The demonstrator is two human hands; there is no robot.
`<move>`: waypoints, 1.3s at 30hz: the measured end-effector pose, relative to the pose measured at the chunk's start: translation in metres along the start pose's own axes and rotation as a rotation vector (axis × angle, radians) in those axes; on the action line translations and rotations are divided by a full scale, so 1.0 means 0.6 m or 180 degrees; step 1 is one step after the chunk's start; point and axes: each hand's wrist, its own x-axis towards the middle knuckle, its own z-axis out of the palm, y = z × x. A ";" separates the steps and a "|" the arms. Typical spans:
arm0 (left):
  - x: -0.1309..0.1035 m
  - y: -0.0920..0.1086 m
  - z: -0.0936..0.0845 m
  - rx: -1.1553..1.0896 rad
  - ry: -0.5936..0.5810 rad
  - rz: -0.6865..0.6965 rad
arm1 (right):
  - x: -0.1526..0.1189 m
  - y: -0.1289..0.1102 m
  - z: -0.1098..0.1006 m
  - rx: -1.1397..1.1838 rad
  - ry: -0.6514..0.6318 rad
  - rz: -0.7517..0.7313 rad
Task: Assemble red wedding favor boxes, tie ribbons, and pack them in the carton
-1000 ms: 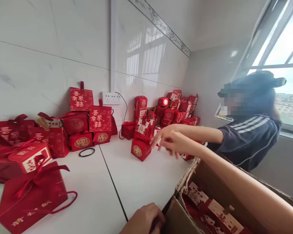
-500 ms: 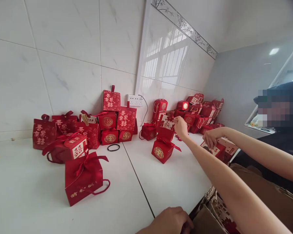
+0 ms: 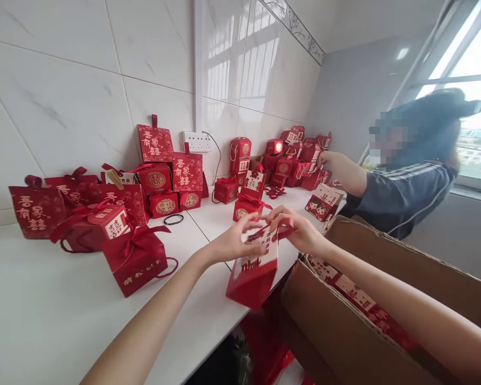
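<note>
A red-and-white gift box (image 3: 253, 278) hangs tilted over the table's front edge, held between both my hands. My left hand (image 3: 238, 240) is closed on its upper part, fingers across the printed white panel. My right hand (image 3: 299, 230) grips its top, where a red ribbon loop (image 3: 285, 229) sticks out. Just beyond my fingers stands a small red box with a bow (image 3: 244, 209), partly hidden by my left hand. A red box with a white printed panel (image 3: 252, 184) stands upright on or right behind it.
Red gift boxes with handles (image 3: 138, 262) crowd the white table's left side; others are stacked (image 3: 284, 166) by the wall. An open cardboard carton (image 3: 324, 299) with flat printed boxes is at right. A co-worker's arm (image 3: 344, 174) reaches in. A black ring (image 3: 173, 219) lies mid-table.
My right hand has let go of the box at the small bowed one and come back nearer. My left hand has risen from the carton's edge. Both now hold another gift box. The view has turned right.
</note>
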 end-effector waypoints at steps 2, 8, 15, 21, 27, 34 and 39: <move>-0.002 -0.017 0.004 -0.0155 -0.0467 -0.0178 | 0.003 -0.006 0.027 0.0004 -0.0046 -0.0044; -0.011 -0.039 0.024 0.0349 0.0560 -0.0152 | 0.000 0.004 0.042 0.0577 0.0683 0.1208; -0.013 -0.059 0.047 0.0101 0.1260 -0.0063 | -0.015 0.004 0.045 0.0453 0.0967 0.1280; -0.016 -0.048 0.046 0.0036 0.1241 -0.0052 | -0.011 0.003 0.068 -0.0227 0.0832 0.0985; -0.013 -0.032 0.038 0.0240 0.1344 -0.0013 | -0.013 0.000 0.069 0.0015 0.0747 0.0757; -0.011 -0.021 0.033 0.0273 0.1207 -0.0066 | -0.013 -0.003 0.058 -0.0086 0.0533 0.0509; -0.011 -0.020 0.035 0.0159 0.1175 -0.0252 | -0.016 -0.005 0.055 -0.0294 0.0551 0.0268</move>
